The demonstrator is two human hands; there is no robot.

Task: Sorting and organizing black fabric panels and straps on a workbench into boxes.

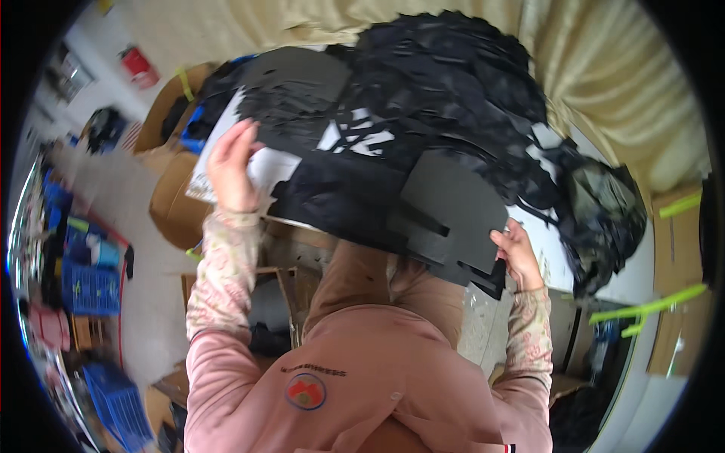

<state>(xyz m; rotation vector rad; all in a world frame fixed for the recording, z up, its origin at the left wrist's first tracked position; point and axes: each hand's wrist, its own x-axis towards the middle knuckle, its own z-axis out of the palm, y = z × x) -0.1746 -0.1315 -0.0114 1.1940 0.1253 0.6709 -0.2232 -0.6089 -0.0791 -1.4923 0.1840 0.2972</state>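
My right hand (517,255) grips the lower right edge of a dark grey, flat cut-out piece (457,200) between thumb and fingers. The piece has a rounded top, a narrow slot and a notched lower edge. My left hand (234,164) is raised at the left, thumb and fingers pinched together. A dark strip runs beside its fingertips, but whether they hold it I cannot make out. Just beyond that hand lies a stack of similar dark grey pieces (294,75). Black sheet material (340,192) spreads over the table between my hands.
A large heap of black pieces (445,68) covers the back of the white table (547,249). A dark plastic bag (600,192) sits at its right end. Cardboard boxes (177,200) stand left; an open box (272,302) is below. Blue baskets (91,287) line the far left.
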